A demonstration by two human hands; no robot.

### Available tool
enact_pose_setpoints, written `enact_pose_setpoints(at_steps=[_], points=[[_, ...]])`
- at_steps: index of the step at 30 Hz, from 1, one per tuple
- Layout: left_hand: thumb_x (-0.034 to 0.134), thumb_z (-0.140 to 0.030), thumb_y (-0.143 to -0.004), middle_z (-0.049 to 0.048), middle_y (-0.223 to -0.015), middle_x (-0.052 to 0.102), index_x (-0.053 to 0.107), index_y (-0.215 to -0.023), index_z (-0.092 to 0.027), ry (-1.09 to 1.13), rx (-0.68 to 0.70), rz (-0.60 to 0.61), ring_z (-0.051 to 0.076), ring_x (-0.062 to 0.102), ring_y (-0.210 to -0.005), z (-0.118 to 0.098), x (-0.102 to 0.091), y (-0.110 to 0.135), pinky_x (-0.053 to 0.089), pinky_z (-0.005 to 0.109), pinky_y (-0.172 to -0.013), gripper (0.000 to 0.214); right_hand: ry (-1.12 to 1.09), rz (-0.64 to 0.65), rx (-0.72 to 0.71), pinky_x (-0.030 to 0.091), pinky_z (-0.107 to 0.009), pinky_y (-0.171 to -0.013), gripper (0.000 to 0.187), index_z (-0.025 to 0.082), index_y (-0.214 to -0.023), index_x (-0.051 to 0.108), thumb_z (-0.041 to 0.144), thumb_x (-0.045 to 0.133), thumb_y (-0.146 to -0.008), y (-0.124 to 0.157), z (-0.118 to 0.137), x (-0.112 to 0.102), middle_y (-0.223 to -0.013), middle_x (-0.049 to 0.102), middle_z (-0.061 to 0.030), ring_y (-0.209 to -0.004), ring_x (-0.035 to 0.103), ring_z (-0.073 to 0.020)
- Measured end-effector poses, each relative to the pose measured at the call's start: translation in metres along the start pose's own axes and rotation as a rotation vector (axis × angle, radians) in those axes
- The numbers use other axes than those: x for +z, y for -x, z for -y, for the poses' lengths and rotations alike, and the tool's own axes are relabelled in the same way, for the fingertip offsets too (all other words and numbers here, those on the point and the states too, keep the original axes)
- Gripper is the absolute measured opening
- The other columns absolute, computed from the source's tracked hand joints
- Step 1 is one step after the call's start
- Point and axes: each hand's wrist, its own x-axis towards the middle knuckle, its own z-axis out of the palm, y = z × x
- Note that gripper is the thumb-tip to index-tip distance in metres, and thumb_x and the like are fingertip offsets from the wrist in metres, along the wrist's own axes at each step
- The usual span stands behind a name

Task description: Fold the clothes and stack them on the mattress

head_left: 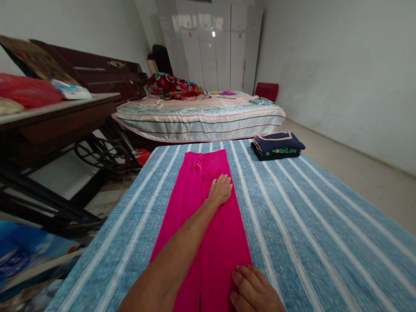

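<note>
A bright pink garment (195, 225), folded lengthwise into a long strip, lies flat on the blue bedsheet with white stripes (308, 225). My left hand (221, 190) reaches far out and rests palm-down on the garment's upper half, fingers stretched flat. My right hand (251, 288) lies at the near right edge of the garment, fingers extended and pressed on the cloth. Neither hand grips anything.
A small stack of folded clothes (277, 146), navy on top, sits at the bed's far right corner. Beyond is a second bed (201, 117) with a floral bundle. A dark sewing-machine table (55, 125) stands at the left, a white wardrobe (214, 43) at the back.
</note>
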Motion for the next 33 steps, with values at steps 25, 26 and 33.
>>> enact_pose_setpoints(at_steps=[25, 26, 33], points=[[0.05, -0.026, -0.084, 0.0027, -0.123, 0.056, 0.059, -0.104, -0.025, 0.096, 0.04, -0.055, 0.019, 0.046, -0.118, 0.009, -0.01, -0.016, 0.035, 0.036, -0.099, 0.021, 0.023, -0.001, 0.029, 0.041, -0.036, -0.096, 0.015, 0.022, -0.077, 0.057, 0.025, 0.045, -0.085, 0.003, 0.002, 0.001, -0.086, 0.065, -0.0054, -0.093, 0.059, -0.0198], [0.049, -0.026, -0.084, 0.0027, -0.118, 0.058, 0.059, -0.101, -0.024, 0.097, 0.017, -0.065, 0.019, 0.049, -0.114, 0.006, -0.011, -0.017, 0.036, 0.036, -0.097, 0.02, 0.026, 0.008, 0.021, 0.042, -0.037, -0.095, 0.013, 0.022, -0.078, 0.057, 0.025, 0.046, -0.085, 0.005, 0.002, 0.001, -0.087, 0.065, -0.0056, -0.094, 0.059, -0.02], [0.046, -0.017, -0.083, 0.0013, -0.102, 0.063, 0.063, -0.087, -0.023, 0.108, -0.047, -0.118, 0.018, 0.052, -0.105, -0.005, -0.015, -0.016, 0.038, 0.034, -0.092, 0.018, 0.052, -0.01, 0.002, 0.042, -0.036, -0.095, 0.015, 0.022, -0.075, 0.057, 0.027, 0.048, -0.086, 0.011, -0.001, 0.008, -0.086, 0.066, -0.0037, -0.09, 0.06, -0.0191]])
